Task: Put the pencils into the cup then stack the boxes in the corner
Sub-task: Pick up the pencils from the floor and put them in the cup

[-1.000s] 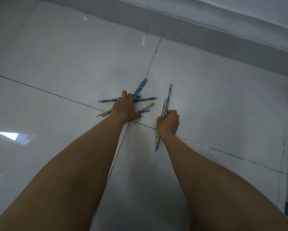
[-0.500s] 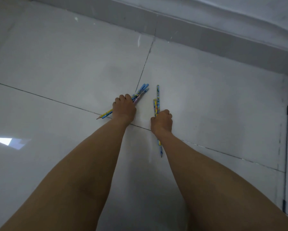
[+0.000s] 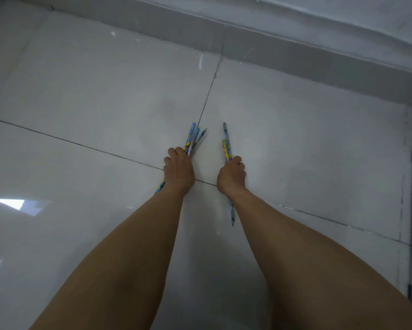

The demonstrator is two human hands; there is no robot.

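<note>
- Two bundles of pencils, left bundle (image 3: 194, 139) and right bundle (image 3: 226, 146), sit low over the floor (image 3: 105, 103) where the tile joints cross, short of its far edge.
- Fingers of left hand (image 3: 179, 171) curl round one bundle and right hand (image 3: 232, 176) round the other, pencils gathered parallel, probably for one drop into the cup.
- Cup, boxes: not in view.

Thin blue-and-yellow patterned pencils (image 3: 193, 139), split into two bunches: one, with a pink pencil in it, fans out of the left hand (image 3: 178, 167). The other bunch (image 3: 226, 146) sticks out both ends of the right hand (image 3: 232, 173).
</note>
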